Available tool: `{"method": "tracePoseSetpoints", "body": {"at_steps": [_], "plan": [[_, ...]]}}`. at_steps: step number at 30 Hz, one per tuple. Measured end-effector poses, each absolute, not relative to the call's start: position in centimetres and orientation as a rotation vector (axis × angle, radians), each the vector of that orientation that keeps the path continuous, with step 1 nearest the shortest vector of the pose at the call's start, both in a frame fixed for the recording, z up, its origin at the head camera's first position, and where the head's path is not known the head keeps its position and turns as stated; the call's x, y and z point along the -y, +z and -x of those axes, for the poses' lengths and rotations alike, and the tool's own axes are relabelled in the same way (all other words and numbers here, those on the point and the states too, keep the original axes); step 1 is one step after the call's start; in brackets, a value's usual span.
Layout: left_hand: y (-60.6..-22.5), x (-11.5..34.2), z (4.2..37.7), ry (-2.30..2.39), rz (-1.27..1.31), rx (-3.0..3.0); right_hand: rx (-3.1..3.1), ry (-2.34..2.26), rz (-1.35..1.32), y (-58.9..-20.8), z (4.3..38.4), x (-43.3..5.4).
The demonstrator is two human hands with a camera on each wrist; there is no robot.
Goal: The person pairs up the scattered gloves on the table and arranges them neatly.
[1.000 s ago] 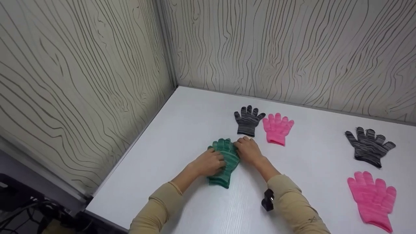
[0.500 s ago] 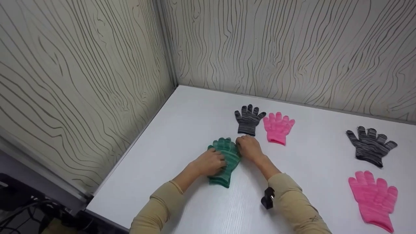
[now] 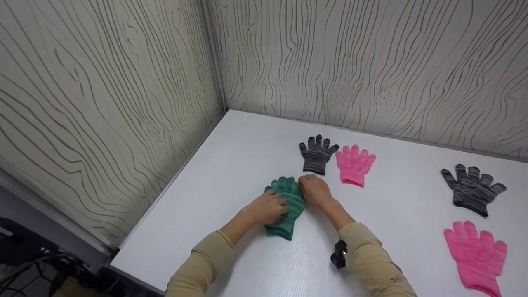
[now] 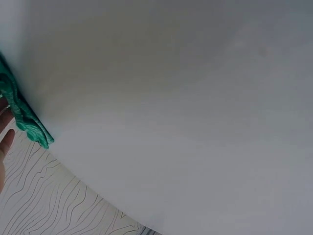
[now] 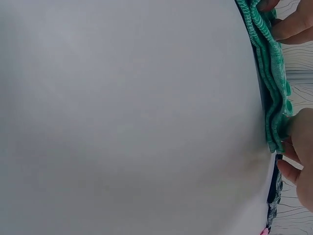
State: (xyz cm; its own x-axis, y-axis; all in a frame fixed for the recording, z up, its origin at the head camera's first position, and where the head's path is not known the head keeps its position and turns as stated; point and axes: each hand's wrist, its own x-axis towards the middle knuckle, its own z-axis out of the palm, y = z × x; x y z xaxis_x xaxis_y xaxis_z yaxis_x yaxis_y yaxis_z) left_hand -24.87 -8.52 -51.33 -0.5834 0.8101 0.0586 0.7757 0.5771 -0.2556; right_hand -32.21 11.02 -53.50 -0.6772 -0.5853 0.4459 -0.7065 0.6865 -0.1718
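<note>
Gripping the green glove (image 3: 294, 203) with curled fingers are the left hand (image 3: 270, 207) and right hand (image 3: 315, 190).

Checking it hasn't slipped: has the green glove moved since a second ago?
No: in the head view, the green glove shows no visible shift against the table corner.

No words or numbers can be read. The one sign that shows is a small dark mark (image 3: 396, 279) on the tan right sleeve (image 3: 373, 262), well apart from its cuff (image 3: 357, 233), in the head view. It is shaped roughly like an X, but it is too small to tell whether it is a letter or a logo.
</note>
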Motion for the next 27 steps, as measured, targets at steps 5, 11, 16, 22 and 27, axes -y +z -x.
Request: {"method": "tracePoseSetpoints", "body": {"at_steps": [5, 11, 16, 22, 27], "plan": [[-51.5, 8.6, 24.9, 0.337, 1.331, 2.599, 2.516, 0.554, -1.057, -53.2, 32.3, -10.6], [-51.6, 8.6, 24.9, 0.324, 1.329, 2.612, 2.598, 0.660, -1.046, -53.0, 32.5, -9.9], [-51.7, 8.6, 25.0, 0.316, 1.338, 2.608, 2.579, 0.657, -0.965, -53.3, 32.7, -9.8], [-51.6, 8.6, 25.0, 0.334, 1.353, 2.584, 2.588, 0.642, -1.035, -53.5, 33.1, -10.0], [-51.6, 8.7, 25.0, 0.328, 1.361, 2.578, 2.691, 0.687, -1.036, -53.3, 33.0, -10.0]]}}
